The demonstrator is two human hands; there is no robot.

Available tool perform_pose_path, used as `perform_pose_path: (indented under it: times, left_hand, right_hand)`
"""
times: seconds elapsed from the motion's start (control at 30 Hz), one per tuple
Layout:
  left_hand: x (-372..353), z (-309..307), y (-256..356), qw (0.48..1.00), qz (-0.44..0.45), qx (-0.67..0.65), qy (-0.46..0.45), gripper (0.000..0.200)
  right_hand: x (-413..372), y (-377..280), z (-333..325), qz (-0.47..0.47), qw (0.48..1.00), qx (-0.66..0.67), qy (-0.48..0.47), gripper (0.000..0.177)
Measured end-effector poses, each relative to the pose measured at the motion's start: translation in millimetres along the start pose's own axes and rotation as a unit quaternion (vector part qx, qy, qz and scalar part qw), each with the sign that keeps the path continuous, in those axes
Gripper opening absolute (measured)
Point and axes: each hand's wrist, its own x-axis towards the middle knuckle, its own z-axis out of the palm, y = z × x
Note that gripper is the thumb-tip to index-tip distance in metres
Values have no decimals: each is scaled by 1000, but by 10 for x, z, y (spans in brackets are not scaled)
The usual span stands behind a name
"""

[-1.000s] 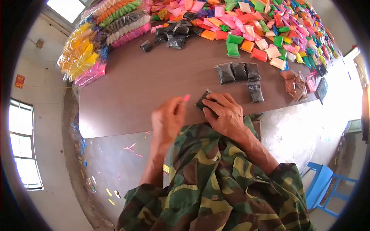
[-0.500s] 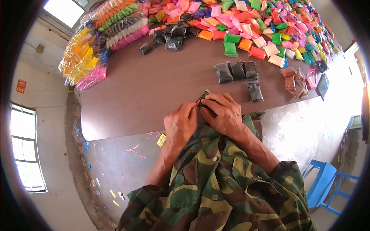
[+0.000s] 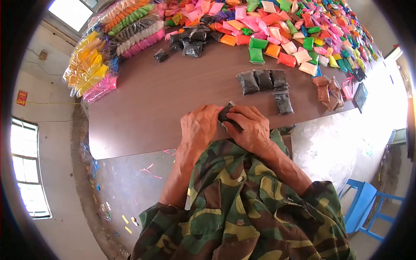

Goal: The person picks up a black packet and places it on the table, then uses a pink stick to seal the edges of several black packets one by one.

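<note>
Brown tabletop (image 3: 151,108) runs out ahead of you, w/ your left hand (image 3: 199,125) and right hand (image 3: 251,130) together at its near edge. Both are curled tight, fingertips pinching one small black packet (image 3: 226,113) between them, partly hidden by your fingers. Just beyond your right hand, a tidy group of four black packets (image 3: 264,80) lies flat: three in a row, one nearer you. Far ahead of your left hand, a loose heap of black packets (image 3: 190,41) looks unsorted, so prob. early on, most left. Brown packets (image 3: 327,91) lie farther right of the group, and coloured packets (image 3: 294,26) cover the far end.
</note>
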Motion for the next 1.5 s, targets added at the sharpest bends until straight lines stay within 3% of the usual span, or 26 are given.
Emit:
perform_pose_path:
  times: [0.13, 0.23, 0.43, 0.53, 0.83, 1.03, 1.5]
  left_hand:
    - [62, -88, -41, 999, -5, -44, -5, 12]
    - [-9, 2, 53, 996, 55, -72, 14, 13]
    - [151, 25, -14, 998, 36, 34, -27, 10]
    - [86, -113, 79, 998, 45, -43, 6, 9]
    - [100, 39, 0, 993, 113, 43, -11, 9]
    - [73, -92, 147, 996, 91, 15, -13, 10]
    - [80, -57, 110, 990, 131, 45, -22, 5]
  right_hand:
    - [3, -14, 11, 4, 1000, 5, 4, 24]
    - [1, -15, 5, 2, 1000, -2, 5, 24]
    - [-6, 12, 16, 6, 1000, -2, -9, 23]
    - [-12, 18, 1, 3, 1000, 5, -4, 22]
    - [6, 2, 16, 10, 1000, 4, 0, 21]
    - [-20, 16, 17, 18, 1000, 9, -5, 21]
    - [-15, 7, -9, 24, 1000, 6, -12, 20]
